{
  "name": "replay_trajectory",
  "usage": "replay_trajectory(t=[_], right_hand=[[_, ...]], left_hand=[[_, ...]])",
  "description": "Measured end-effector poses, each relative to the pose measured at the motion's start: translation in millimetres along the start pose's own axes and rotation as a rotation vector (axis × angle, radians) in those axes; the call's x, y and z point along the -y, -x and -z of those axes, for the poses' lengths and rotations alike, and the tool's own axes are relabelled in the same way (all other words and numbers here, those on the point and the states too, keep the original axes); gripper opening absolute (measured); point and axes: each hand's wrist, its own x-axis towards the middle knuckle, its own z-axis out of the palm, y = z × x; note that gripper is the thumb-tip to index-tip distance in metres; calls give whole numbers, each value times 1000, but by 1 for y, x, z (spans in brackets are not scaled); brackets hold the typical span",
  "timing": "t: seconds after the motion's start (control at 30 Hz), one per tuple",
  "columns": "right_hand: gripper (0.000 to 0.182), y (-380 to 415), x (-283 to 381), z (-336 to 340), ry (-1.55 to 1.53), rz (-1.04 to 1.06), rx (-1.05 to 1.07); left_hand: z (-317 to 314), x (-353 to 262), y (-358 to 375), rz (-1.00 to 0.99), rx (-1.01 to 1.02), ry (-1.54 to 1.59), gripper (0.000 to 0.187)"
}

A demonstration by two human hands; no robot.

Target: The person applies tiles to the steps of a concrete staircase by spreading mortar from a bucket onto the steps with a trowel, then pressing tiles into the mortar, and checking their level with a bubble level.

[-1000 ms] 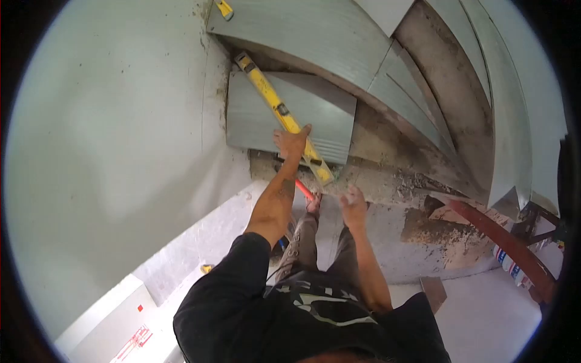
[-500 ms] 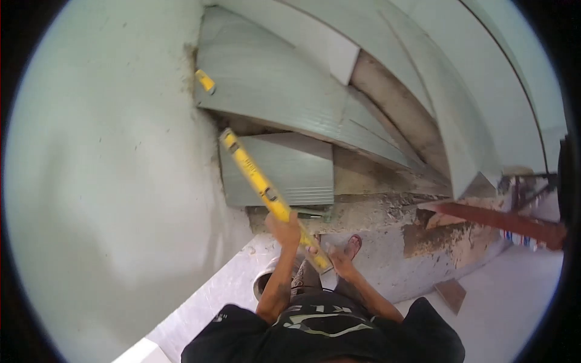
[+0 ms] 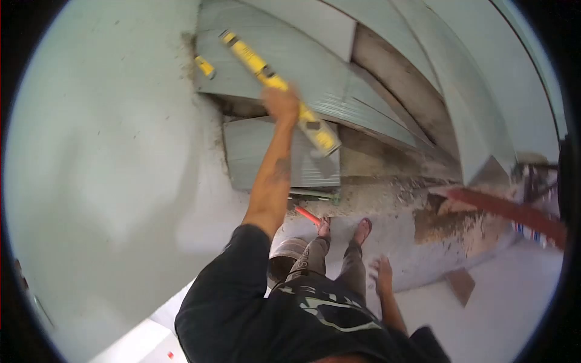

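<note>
Your left hand (image 3: 281, 104) is wrapped around the yellow level (image 3: 248, 56) at twelve o'clock; your right hand (image 3: 382, 275), fingers spread, hangs near five. Hazard: held one-handed, the level could swing, knocking the small yellow tool (image 3: 204, 66) at eleven or chipping the lower tile (image 3: 249, 145).

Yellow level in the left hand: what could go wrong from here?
The yellow level, held only by the left hand, could swing and chip the lower tile. It might also knock the small yellow tool near the wall. The red handle by a foot could cause a trip.
</note>
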Motion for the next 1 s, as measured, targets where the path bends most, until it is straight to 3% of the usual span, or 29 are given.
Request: replay_trajectory(t=[0.07, 0.13, 0.23, 0.3, 0.37, 0.4, 0.47, 0.5, 0.53, 0.6, 0.67, 0.73, 0.8, 0.83, 0.87, 0.9, 0.97, 1.0], right_hand=[[60, 21, -24, 18, -59, -195, -104], [61, 59, -43, 34, -59, -249, -161], [63, 99, -103, 73, -64, -359, -219], [67, 124, -121, 86, -125, -423, -310], [72, 148, -117, 76, -76, -397, -395], [73, 168, -105, 68, 22, -239, -332], [72, 174, -71, 49, -10, -191, -262], [69, 148, -82, 57, -45, -270, -241], [65, 124, -88, 61, -78, -350, -221], [62, 97, -111, 75, 19, -289, -121], [60, 72, -97, 73, 54, -216, -65], [59, 77, -58, 61, 16, -280, -110], [58, 54, -28, 44, 20, -269, -101], [59, 46, -30, 43, 26, -293, -97], [59, 46, -34, 43, 37, -332, -94], [59, 34, -29, 53, 64, -353, -87], [57, 19, -38, 49, 78, -406, -65], [54, 16, -42, 47, 93, -408, -55]], left_hand=[[-38, 3, -32, 0, -125, -56, 70], [-32, -27, -35, 106, -89, -4, 78], [-42, -34, -48, 76, -88, -24, 83], [-50, -37, -58, 86, -118, -44, 71], [-58, -18, -72, -219, -86, -141, 55], [-54, -8, -54, -201, -29, -145, 55], [-19, -7, -61, -64, 70, 95, 45], [-7, 3, -52, -164, -139, 125, 42], [-4, 36, -27, -257, -335, 148, 39], [5, 108, 6, -283, -341, 112, 30], [-1, 212, 44, -257, -92, -36, 22], [5, 306, 106, -119, 233, -260, 21], [10, 345, 183, -233, 147, -256, 21], [13, 361, 208, -145, 385, -185, 24], [-20, 430, 245, -8, 437, -333, 27], [-37, 423, 274, 352, 498, -118, 25], [-67, 438, 301, 779, 767, 52, 23], [-92, 456, 323, 1048, 575, 170, 29]])
